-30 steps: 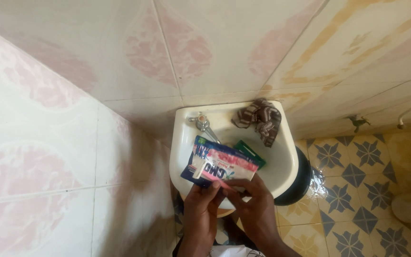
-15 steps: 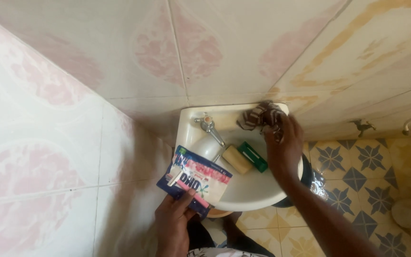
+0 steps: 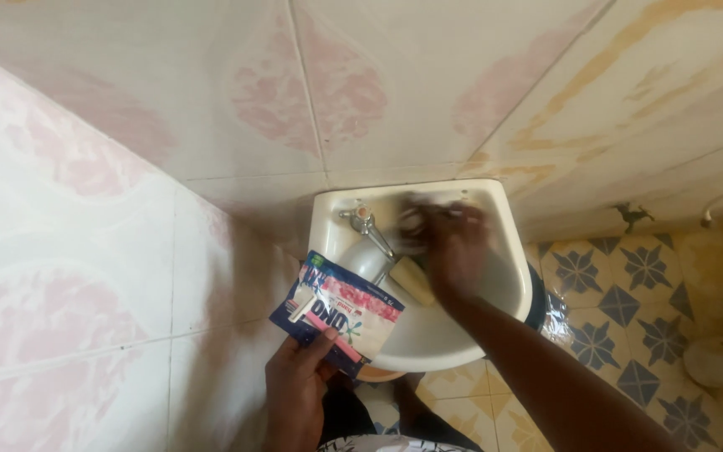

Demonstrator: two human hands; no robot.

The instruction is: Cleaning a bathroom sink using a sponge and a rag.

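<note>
Head view: a small white corner basin is being looked down on from above, wedged between two tiled walls that are meeting behind it. A blue and white detergent sachet is being held by the left hand over the basin's near left rim, partly overhanging the edge toward the left wall. The fingers of that hand are being kept clamped on the sachet's lower edge, thumb on top, the rest beneath. The sachet's top corner is being shown as torn or folded, with a pale flap standing out.

The right hand is being stretched over the back of the basin, just right of the metal tap. It is blurred, and a crumpled cloth is being covered by it at the rear rim; whether the fingers are closed on the cloth or only pressing on it cannot be told. A yellowish bar of soap is lying just below that hand, inside the bowl beside the tap's spout.

The bowl's front half is being left bare, so open room is being offered there between the soap and the near rim. To the left, the wall is standing close against the basin and the sachet. To the right, a patterned blue and yellow floor is being shown beyond the rim, with a dark object tucked under the basin's right edge.
</note>
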